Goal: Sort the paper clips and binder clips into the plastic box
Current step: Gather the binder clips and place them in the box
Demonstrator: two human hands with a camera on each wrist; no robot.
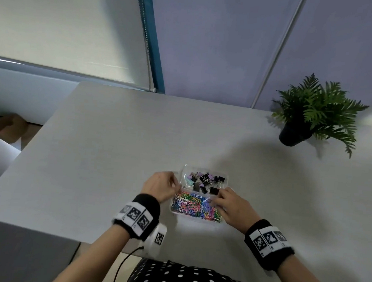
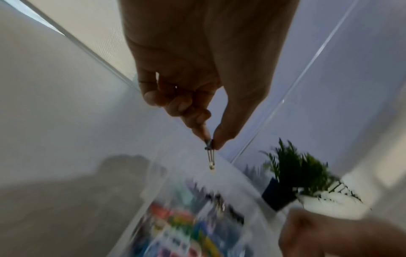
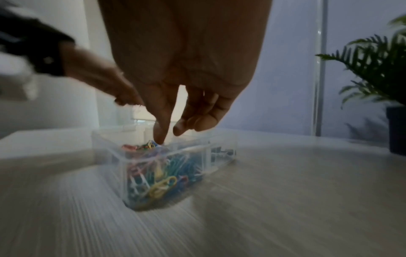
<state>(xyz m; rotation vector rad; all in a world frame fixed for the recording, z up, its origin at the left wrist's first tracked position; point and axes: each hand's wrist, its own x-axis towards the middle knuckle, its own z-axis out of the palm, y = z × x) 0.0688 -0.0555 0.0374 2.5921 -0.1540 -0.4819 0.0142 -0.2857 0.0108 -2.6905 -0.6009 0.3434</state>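
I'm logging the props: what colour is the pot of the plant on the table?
Black, or very dark; the pot shows best in the head view.

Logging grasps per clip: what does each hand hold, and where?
Left hand pinches a small clip by its top end. Right hand holds nothing visible.

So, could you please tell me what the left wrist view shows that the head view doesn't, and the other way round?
Only the left wrist view shows the left hand's grip clearly: thumb and fingertip pinching a small binder clip whose wire handles hang down. Only the head view shows the plastic box's layout: binder clips in the far compartment, coloured paper clips in the near one, the right hand over them. Both show the potted fern and the table.
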